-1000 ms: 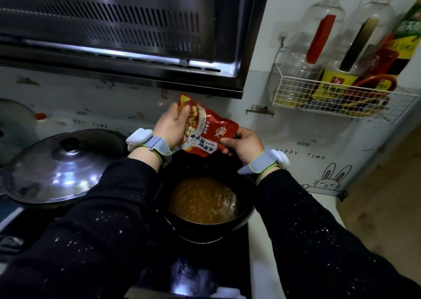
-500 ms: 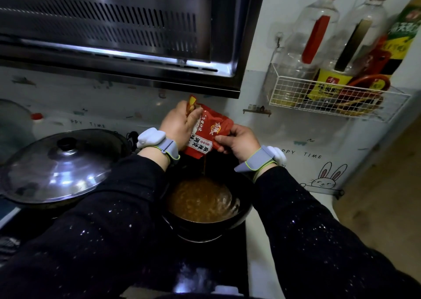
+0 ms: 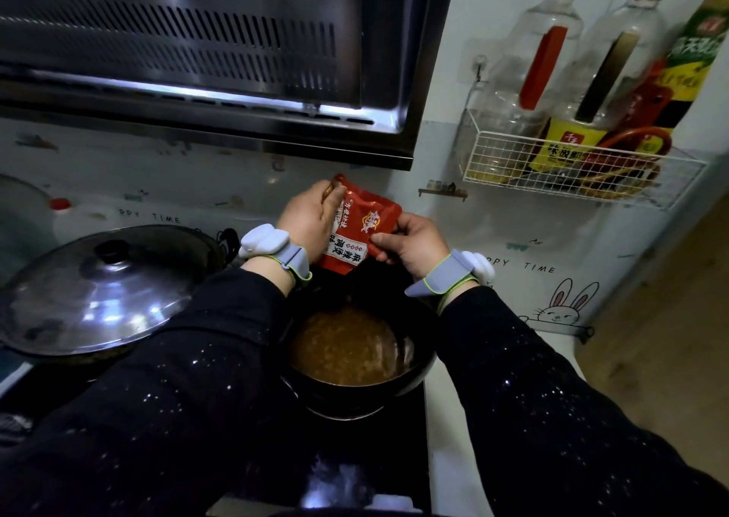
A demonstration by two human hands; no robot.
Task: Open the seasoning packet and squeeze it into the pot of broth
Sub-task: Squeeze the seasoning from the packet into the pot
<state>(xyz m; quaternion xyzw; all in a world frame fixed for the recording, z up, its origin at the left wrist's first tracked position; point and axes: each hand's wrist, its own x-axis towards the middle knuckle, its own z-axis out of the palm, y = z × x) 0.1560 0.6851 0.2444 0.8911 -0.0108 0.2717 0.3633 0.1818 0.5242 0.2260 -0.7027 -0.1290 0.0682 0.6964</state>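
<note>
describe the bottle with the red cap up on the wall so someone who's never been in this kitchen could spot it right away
Start at the steel range hood over the stove and look right to the white wire rack on the wall. Among the bottles standing in it, the red-capped bottle is leftmost, nearest the hood. It is clear and looks nearly empty, with a red strip down its side; its neighbours have darker tops.

A home kitchen: range hood [image 3: 205,55], stovetop [image 3: 355,457], condiment rack [image 3: 572,169].
</note>
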